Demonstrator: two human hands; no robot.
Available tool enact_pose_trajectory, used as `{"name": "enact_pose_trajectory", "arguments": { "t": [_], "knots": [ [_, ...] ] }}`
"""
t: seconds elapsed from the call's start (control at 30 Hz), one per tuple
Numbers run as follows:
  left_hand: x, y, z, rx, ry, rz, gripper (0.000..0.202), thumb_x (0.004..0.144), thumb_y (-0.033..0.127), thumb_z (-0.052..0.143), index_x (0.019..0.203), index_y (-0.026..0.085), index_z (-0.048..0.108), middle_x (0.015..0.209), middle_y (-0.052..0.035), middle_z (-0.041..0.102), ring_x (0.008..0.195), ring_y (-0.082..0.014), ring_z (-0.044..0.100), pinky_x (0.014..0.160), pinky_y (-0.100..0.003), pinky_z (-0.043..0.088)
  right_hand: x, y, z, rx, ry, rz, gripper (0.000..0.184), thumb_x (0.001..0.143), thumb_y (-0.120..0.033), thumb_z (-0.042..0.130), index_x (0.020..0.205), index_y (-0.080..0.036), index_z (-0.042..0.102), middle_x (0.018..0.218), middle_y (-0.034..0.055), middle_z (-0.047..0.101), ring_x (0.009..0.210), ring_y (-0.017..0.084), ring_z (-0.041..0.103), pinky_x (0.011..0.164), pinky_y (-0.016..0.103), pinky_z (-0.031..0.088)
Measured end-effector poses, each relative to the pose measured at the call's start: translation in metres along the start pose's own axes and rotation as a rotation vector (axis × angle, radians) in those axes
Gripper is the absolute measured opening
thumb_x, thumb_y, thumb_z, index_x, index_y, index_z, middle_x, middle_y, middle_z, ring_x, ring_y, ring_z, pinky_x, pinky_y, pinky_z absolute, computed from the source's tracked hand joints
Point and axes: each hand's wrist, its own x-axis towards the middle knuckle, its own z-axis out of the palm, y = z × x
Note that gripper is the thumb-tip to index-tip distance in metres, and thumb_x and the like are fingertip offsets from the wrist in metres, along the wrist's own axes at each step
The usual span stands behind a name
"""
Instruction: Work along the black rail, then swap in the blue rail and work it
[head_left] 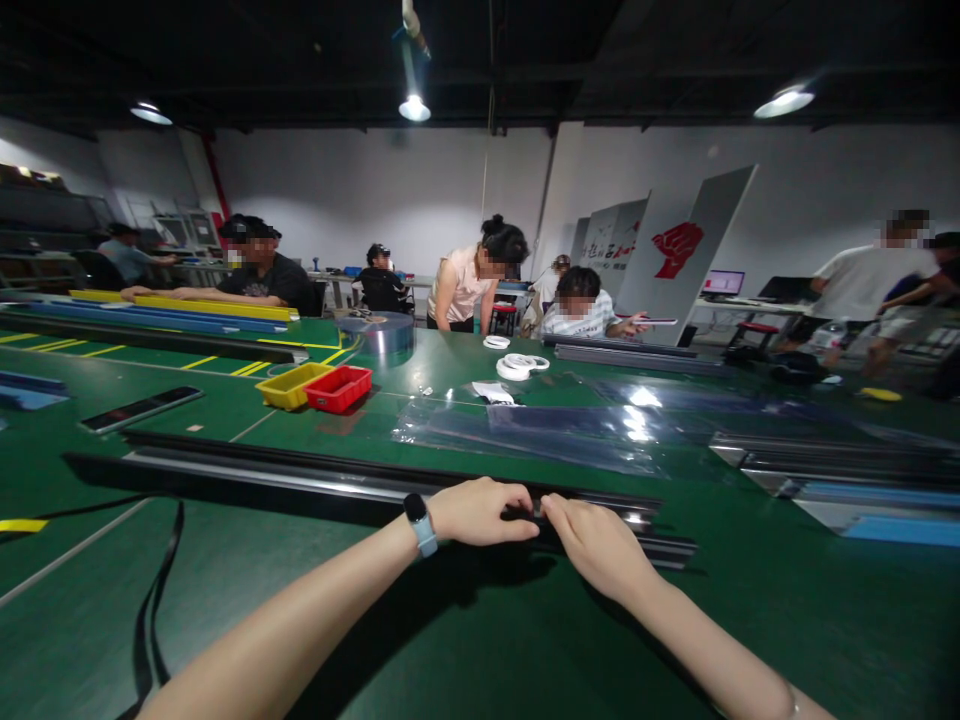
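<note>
A long black channel-shaped profile [270, 478] lies across the green table in front of me, with a shiny inner groove. My left hand [484, 512], with a light-blue-strapped watch on its wrist, is bent over the profile's right half, thumb and fingers curled on it. Close beside it, fingertips almost touching the left ones, my right hand [596, 540] is closed on the same profile. Whatever small thing may sit between the fingertips is hidden. The profile's right end [667, 550] sticks out past my right hand.
Beyond the profile are a yellow bin [292, 386], a red bin [339, 390], a phone [141, 408], white tape rolls [517, 366] and clear plastic sheets [555, 430]. More profiles [825, 480] lie at the right. A black strap [154, 590] lies near left. Several people work across the table.
</note>
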Motion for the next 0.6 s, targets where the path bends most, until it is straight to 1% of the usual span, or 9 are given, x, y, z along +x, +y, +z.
{"name": "enact_pose_trajectory", "arguments": {
  "t": [0.17, 0.3, 0.43, 0.53, 0.6],
  "knots": [
    [-0.0005, -0.0007, 0.0041, 0.115, 0.017, -0.035, 0.039, 0.079, 0.054, 0.038, 0.102, 0.025, 0.051, 0.085, -0.0012, 0.063, 0.078, -0.0199, 0.059, 0.066, -0.027, 0.041, 0.0002, 0.001, 0.0002, 0.095, 0.023, 0.055, 0.042, 0.089, -0.035, 0.017, 0.076, -0.023, 0.055, 0.069, 0.0, 0.062, 0.065, 0.013, 0.058, 0.057, 0.022, 0.035],
    [-0.0003, 0.0003, 0.0037, 0.118, 0.022, -0.025, 0.039, 0.079, 0.053, 0.038, 0.102, 0.025, 0.051, 0.087, -0.0013, 0.063, 0.078, -0.0201, 0.059, 0.066, -0.027, 0.041, 0.0005, 0.002, 0.0014, 0.066, 0.008, 0.05, 0.042, 0.089, -0.037, 0.018, 0.075, -0.022, 0.055, 0.066, 0.0003, 0.062, 0.062, 0.014, 0.058, 0.055, 0.023, 0.034],
    [0.0001, 0.0004, -0.001, 0.022, 0.01, -0.017, 0.037, 0.079, 0.051, 0.04, 0.104, 0.025, 0.05, 0.093, 0.0001, 0.062, 0.082, -0.0176, 0.059, 0.068, -0.024, 0.041, 0.0013, 0.0011, 0.0019, 0.052, 0.008, 0.054, 0.043, 0.089, -0.038, 0.018, 0.074, -0.022, 0.056, 0.064, 0.0011, 0.062, 0.062, 0.015, 0.058, 0.054, 0.023, 0.033],
    [0.0007, -0.0007, -0.0033, -0.092, -0.006, 0.003, 0.036, 0.08, 0.049, 0.04, 0.103, 0.024, 0.05, 0.094, 0.0006, 0.062, 0.082, -0.0148, 0.058, 0.069, -0.021, 0.04, 0.0015, 0.0005, 0.0008, 0.113, 0.014, 0.1, 0.045, 0.089, -0.039, 0.018, 0.073, -0.023, 0.057, 0.065, 0.0, 0.062, 0.064, 0.014, 0.059, 0.056, 0.023, 0.033],
    [0.0015, -0.0017, -0.0035, -0.128, -0.017, 0.004, 0.035, 0.08, 0.047, 0.042, 0.103, 0.023, 0.051, 0.093, 0.0004, 0.062, 0.081, -0.014, 0.058, 0.069, -0.021, 0.04, 0.0014, 0.0005, -0.0003, 0.168, 0.024, 0.138, 0.047, 0.089, -0.04, 0.016, 0.072, -0.024, 0.057, 0.065, -0.0014, 0.063, 0.063, 0.014, 0.059, 0.057, 0.023, 0.034]
  ]
}}
